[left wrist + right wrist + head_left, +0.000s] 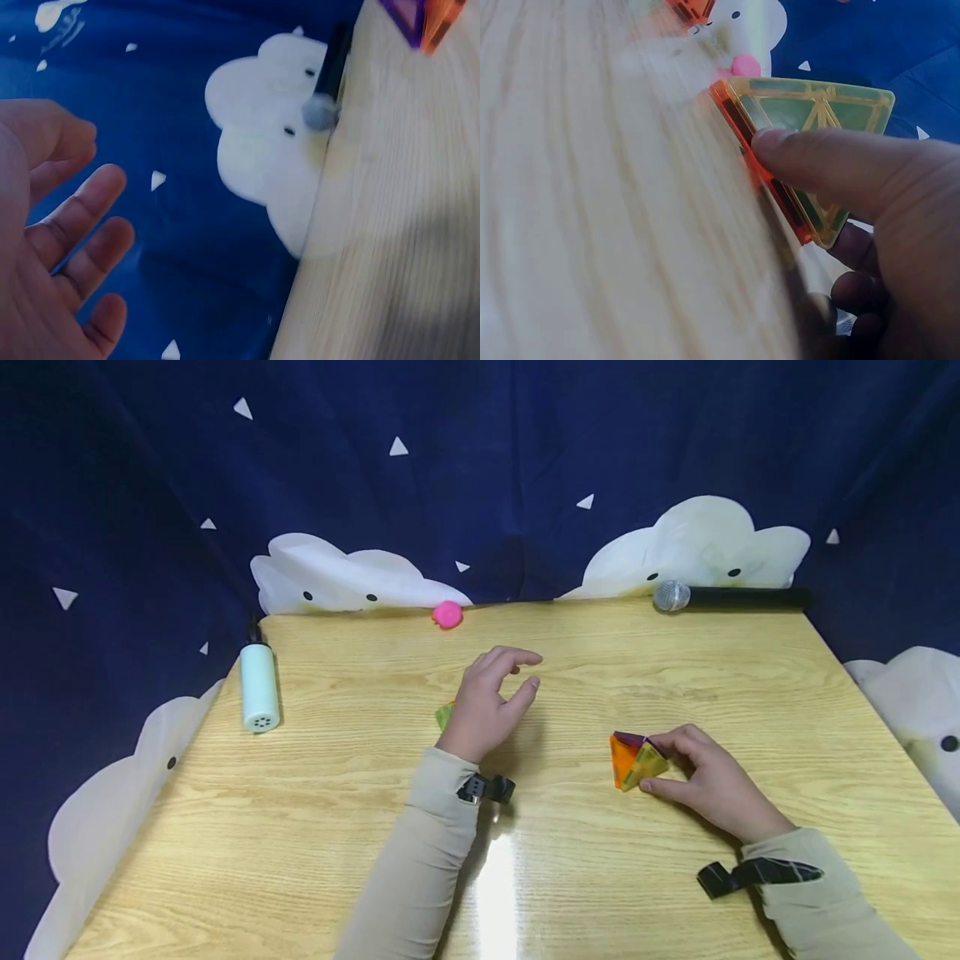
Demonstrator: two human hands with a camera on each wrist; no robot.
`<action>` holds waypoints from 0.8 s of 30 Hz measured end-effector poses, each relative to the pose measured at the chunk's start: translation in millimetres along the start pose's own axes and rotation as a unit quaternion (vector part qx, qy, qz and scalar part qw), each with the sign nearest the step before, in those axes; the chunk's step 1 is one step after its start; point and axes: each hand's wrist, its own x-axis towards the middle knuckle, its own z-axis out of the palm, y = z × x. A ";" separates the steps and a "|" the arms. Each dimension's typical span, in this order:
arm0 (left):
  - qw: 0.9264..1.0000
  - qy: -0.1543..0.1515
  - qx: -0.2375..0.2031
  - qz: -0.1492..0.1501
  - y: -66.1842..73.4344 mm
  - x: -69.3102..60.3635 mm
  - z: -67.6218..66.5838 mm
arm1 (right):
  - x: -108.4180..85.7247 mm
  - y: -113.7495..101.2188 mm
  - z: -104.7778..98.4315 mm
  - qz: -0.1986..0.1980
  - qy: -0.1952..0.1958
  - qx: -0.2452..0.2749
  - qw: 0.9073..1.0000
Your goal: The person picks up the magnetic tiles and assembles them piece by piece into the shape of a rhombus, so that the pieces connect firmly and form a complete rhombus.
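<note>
My right hand (716,785) pinches a small pyramid (637,762) of translucent magnetic tiles, orange, yellow and purple, at the right of the table. In the right wrist view the thumb lies across the yellow tile (855,112) near its orange-edged side; the other fingers are partly hidden behind it. My left hand (486,700) hovers above the middle of the table, holding nothing, its fingers (82,206) loosely bent and apart from the thumb. Beneath its wrist side shows part of a green and orange tile piece (444,717), mostly hidden by the hand.
A pink round object (447,615) lies at the table's back edge. A microphone (697,597) lies at the back right. On the left side is a pale blue cylinder with a black tip (259,689). A dark blue curtain (517,468) with clouds hangs round the wooden table (315,827).
</note>
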 end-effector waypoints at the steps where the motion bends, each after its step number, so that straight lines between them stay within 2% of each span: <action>1: 1.000 -0.003 0.002 -0.007 -3.4 -1.2 -3.4 | -0.2 0.1 0.1 0.000 0.001 -0.002 1.000; 7: 0.997 -0.043 0.012 -0.059 -24.2 -13.2 -21.2 | -0.5 0.4 0.8 -0.005 0.002 -0.019 1.000; 11: 0.991 -0.081 0.005 -0.109 -39.6 -21.3 -37.0 | 0.2 0.3 1.9 -0.013 0.003 -0.028 1.000; 14: 0.983 -0.103 -0.003 -0.153 -52.0 -26.9 -52.2 | 0.8 0.0 2.7 -0.023 0.007 -0.031 0.999; 19: 0.965 -0.131 -0.009 -0.226 -67.8 -33.8 -72.6 | 0.1 0.4 3.5 -0.035 0.027 -0.037 0.998; 24: 0.950 -0.178 -0.012 -0.256 -76.9 -37.3 -80.0 | -0.9 2.2 4.1 -0.043 0.046 -0.040 0.997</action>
